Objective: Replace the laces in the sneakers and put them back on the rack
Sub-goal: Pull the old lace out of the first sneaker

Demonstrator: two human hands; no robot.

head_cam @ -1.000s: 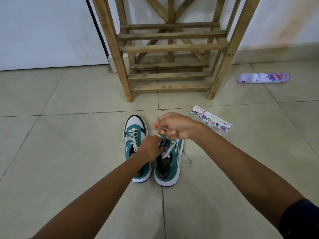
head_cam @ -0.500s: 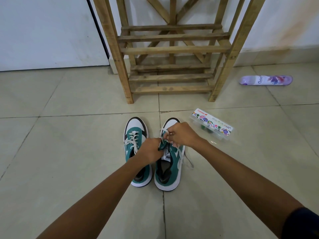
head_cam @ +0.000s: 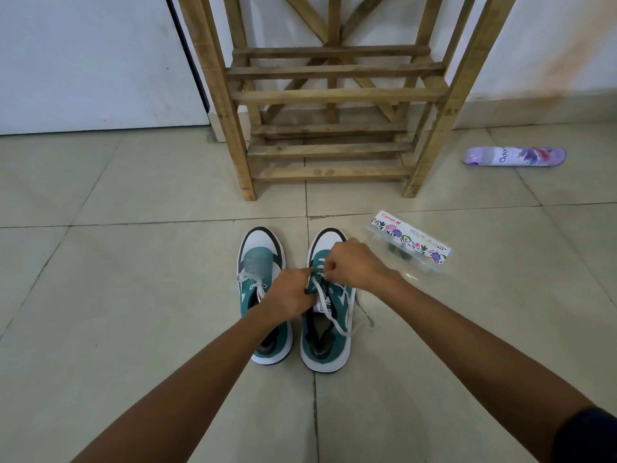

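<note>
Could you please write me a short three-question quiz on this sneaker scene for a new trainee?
1. True or false: both sneakers already stand on the rack.
2. Which sneaker are both hands working on? A) the left sneaker B) the right sneaker C) neither
3. Fill in: the purple can lies on its ____ on the floor, right of the rack.

Key
1. False: both stand on the floor in front of the rack.
2. B: the right hand pinches the lace above its eyelets; the left hand grips at its tongue.
3. side
</note>
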